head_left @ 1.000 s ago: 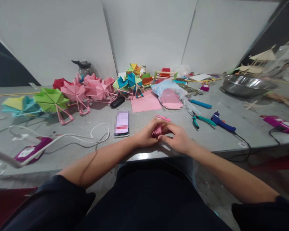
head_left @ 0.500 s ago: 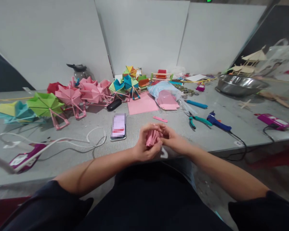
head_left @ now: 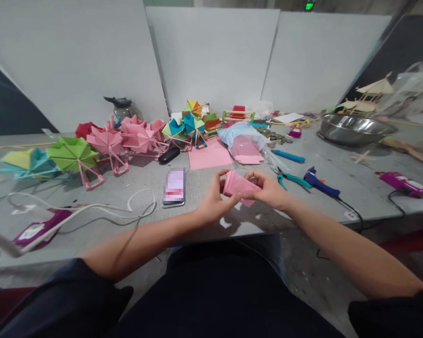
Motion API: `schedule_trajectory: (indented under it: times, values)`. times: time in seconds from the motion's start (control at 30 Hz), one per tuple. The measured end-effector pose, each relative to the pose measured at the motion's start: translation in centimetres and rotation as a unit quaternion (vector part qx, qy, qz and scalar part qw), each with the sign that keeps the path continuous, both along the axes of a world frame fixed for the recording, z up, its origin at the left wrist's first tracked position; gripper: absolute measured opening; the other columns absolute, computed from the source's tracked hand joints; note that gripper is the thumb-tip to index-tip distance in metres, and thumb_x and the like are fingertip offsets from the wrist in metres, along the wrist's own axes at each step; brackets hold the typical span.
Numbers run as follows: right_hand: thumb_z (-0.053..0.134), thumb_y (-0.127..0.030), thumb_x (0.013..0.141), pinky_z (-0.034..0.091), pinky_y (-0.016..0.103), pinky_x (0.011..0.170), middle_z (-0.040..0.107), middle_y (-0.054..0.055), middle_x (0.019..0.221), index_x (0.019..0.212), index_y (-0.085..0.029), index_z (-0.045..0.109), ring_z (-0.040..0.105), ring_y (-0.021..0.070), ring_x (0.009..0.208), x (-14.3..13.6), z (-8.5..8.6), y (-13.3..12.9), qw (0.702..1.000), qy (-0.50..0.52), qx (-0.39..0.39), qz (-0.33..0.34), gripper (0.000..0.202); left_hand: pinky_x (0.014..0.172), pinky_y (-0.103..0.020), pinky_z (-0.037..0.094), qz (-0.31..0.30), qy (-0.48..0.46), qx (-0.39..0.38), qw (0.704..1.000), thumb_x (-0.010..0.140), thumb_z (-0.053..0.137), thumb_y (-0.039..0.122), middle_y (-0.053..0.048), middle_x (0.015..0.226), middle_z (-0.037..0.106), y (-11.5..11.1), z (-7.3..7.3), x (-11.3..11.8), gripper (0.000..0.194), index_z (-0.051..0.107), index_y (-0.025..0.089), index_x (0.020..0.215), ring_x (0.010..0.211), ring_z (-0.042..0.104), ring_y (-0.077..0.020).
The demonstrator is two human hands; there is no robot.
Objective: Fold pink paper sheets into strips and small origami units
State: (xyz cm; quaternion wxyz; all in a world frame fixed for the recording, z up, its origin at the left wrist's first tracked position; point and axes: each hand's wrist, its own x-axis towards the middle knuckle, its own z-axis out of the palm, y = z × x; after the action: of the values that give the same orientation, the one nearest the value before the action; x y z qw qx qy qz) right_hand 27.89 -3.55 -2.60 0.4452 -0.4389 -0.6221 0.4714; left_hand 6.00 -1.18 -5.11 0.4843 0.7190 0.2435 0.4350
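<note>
Between my two hands is a pink piece of folded paper point(head_left: 238, 184), with layered pleats at its left end and a flat face toward me. My left hand point(head_left: 216, 199) grips its left side, thumb along the lower edge. Closed on the right end is my right hand point(head_left: 268, 188), fingers curled over the top. The paper is held above the front edge of the grey table point(head_left: 197, 220). Beyond it lie a flat pink paper sheet point(head_left: 209, 157) and a plastic bag with pink paper point(head_left: 245, 143). A phone point(head_left: 174, 188) lies left of my hands.
Folded paper umbrellas, pink point(head_left: 141, 136) and green point(head_left: 72, 152), line the left back. Teal-handled pliers point(head_left: 296, 180), a blue glue gun point(head_left: 320, 183) and a metal bowl point(head_left: 354, 129) are to the right. A white cable point(head_left: 102, 205) loops across the left side.
The pink folded paper was bunched and mostly covered by my cupped hands; now it shows a broad flat face. My hands have moved apart, the right one further right. The view has shifted slightly.
</note>
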Motion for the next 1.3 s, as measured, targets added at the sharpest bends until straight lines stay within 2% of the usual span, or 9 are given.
schedule_trajectory:
  times: [0.13, 0.27, 0.4, 0.53, 0.63, 0.83, 1.0, 1.13, 1.3]
  values:
    - [0.098, -0.042, 0.060, 0.053, 0.032, 0.068, 0.072, 0.000, 0.083, 0.089, -0.023, 0.063, 0.067, 0.0197, 0.075, 2.8, 1.5, 2.1, 0.995, -0.095, 0.034, -0.029, 0.049, 0.072, -0.029, 0.053, 0.028, 0.078, -0.103, 0.991, 0.079, 0.086, 0.022, -0.003, 0.097, 0.069, 1.6, 2.6, 2.0, 0.066, 0.051, 0.018, 0.135, 0.079, 0.067, -0.0168]
    - [0.096, -0.042, 0.057, 0.054, 0.034, 0.070, 0.076, 0.003, 0.088, 0.097, -0.024, 0.066, 0.069, 0.0230, 0.080, 6.1, 1.9, 4.5, 0.984, -0.160, 0.029, -0.067, 0.053, 0.063, -0.026, 0.047, 0.066, 0.134, -0.085, 0.985, 0.077, 0.080, 0.013, 0.003, 0.085, 0.065, 4.3, 3.7, 5.5, 0.083, 0.042, 0.017, 0.150, 0.065, 0.059, -0.0138]
    - [0.094, -0.041, 0.062, 0.054, 0.034, 0.069, 0.077, 0.005, 0.090, 0.108, -0.023, 0.068, 0.068, 0.0229, 0.077, 8.8, 0.8, 6.3, 0.964, -0.196, 0.042, -0.176, 0.055, 0.074, -0.032, 0.056, 0.093, 0.155, -0.042, 0.983, 0.083, 0.070, 0.011, -0.007, 0.105, 0.072, 6.4, 2.9, 9.3, 0.084, 0.037, 0.019, 0.159, 0.079, 0.068, -0.0201]
    - [0.089, -0.036, 0.066, 0.053, 0.032, 0.067, 0.076, 0.005, 0.089, 0.107, -0.020, 0.070, 0.066, 0.0214, 0.075, 10.2, 0.2, 7.3, 0.952, -0.249, 0.016, -0.180, 0.048, 0.104, -0.048, 0.055, 0.124, 0.225, 0.086, 0.963, 0.092, 0.068, 0.019, -0.019, 0.140, 0.065, 7.1, 1.1, 11.1, 0.061, 0.053, 0.021, 0.151, 0.126, 0.066, -0.0344]
    - [0.088, -0.033, 0.066, 0.050, 0.031, 0.066, 0.075, 0.004, 0.084, 0.103, -0.018, 0.072, 0.063, 0.0200, 0.072, 10.4, 0.8, 8.4, 0.940, -0.300, -0.004, -0.159, 0.043, 0.113, -0.059, 0.047, 0.172, 0.275, 0.191, 0.926, 0.100, 0.064, 0.026, -0.022, 0.159, 0.053, 6.9, 0.0, 11.1, 0.047, 0.061, 0.022, 0.147, 0.140, 0.057, -0.0394]
    - [0.082, -0.021, 0.069, 0.049, 0.030, 0.069, 0.076, 0.004, 0.082, 0.088, -0.019, 0.072, 0.066, 0.0210, 0.075, 9.2, 1.7, 10.9, 0.902, -0.422, -0.011, -0.091, 0.021, 0.122, -0.055, 0.037, 0.056, 0.364, 0.341, 0.865, 0.105, 0.056, 0.022, -0.013, 0.143, 0.070, 7.7, -0.6, 10.2, 0.030, 0.076, 0.023, 0.126, 0.142, 0.056, -0.0334]
    - [0.080, -0.034, 0.084, 0.051, 0.038, 0.079, 0.078, 0.018, 0.106, 0.100, -0.018, 0.072, 0.071, 0.0312, 0.095, 9.3, 0.6, 8.4, 0.797, -0.553, 0.078, -0.230, 0.024, 0.113, -0.049, 0.046, 0.028, 0.375, 0.286, 0.881, 0.101, 0.057, 0.016, -0.012, 0.137, 0.076, 9.2, -0.4, 10.1, 0.035, 0.079, 0.022, 0.127, 0.135, 0.063, -0.0326]
    - [0.078, -0.054, 0.088, 0.050, 0.043, 0.076, 0.075, 0.020, 0.088, 0.098, -0.019, 0.070, 0.071, 0.0367, 0.087, 10.3, -1.2, 4.4, 0.731, -0.606, 0.032, -0.312, 0.037, 0.111, -0.044, 0.049, 0.022, 0.367, 0.278, 0.887, 0.095, 0.058, 0.010, -0.009, 0.134, 0.079, 9.9, -0.4, 10.2, 0.038, 0.081, 0.022, 0.123, 0.129, 0.066, -0.0295]
    - [0.068, -0.026, 0.087, 0.048, 0.041, 0.074, 0.075, 0.015, 0.090, 0.112, -0.019, 0.067, 0.070, 0.0337, 0.082, 10.1, -2.5, 1.7, 0.778, -0.561, 0.014, -0.283, 0.026, 0.106, -0.039, 0.052, 0.029, 0.361, 0.274, 0.891, 0.092, 0.059, 0.008, -0.010, 0.123, 0.082, 10.4, -0.4, 10.4, 0.037, 0.081, 0.019, 0.120, 0.119, 0.070, -0.0283]
